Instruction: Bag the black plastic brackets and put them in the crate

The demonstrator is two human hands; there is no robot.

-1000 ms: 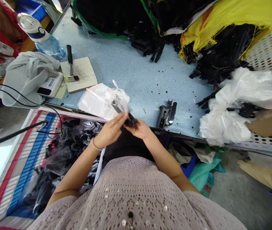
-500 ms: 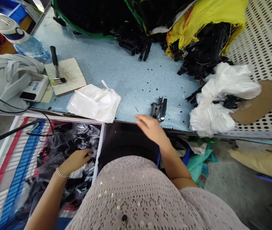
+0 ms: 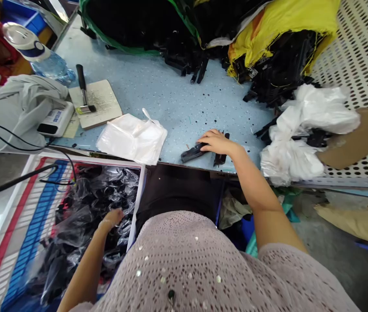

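My right hand [image 3: 214, 142] is at the table's front edge, its fingers curled over one end of a black plastic part [image 3: 191, 153]. That part lies slanted, pointing left. A second black plastic part [image 3: 220, 159] sits under and beside the same hand, partly covered by it. My left hand [image 3: 114, 216] hovers over black parts in clear plastic bags [image 3: 85, 221], low on the left. Its fingers are curled in, and nothing shows in them. A stack of white plastic bags [image 3: 133, 138] lies on the table left of my right hand.
A brush [image 3: 82, 89] rests on a board [image 3: 108, 102], near a white device [image 3: 56, 119] and a water bottle [image 3: 49, 60]. Black parts spill from a yellow sack [image 3: 288, 19] at the back. White crumpled bags [image 3: 296, 147] lie right, beside brown cardboard [image 3: 359, 141].
My right hand has moved right onto the two black parts, and one now lies slanted left. The fingers of my left hand have curled in, and a white piece beneath it no longer shows.
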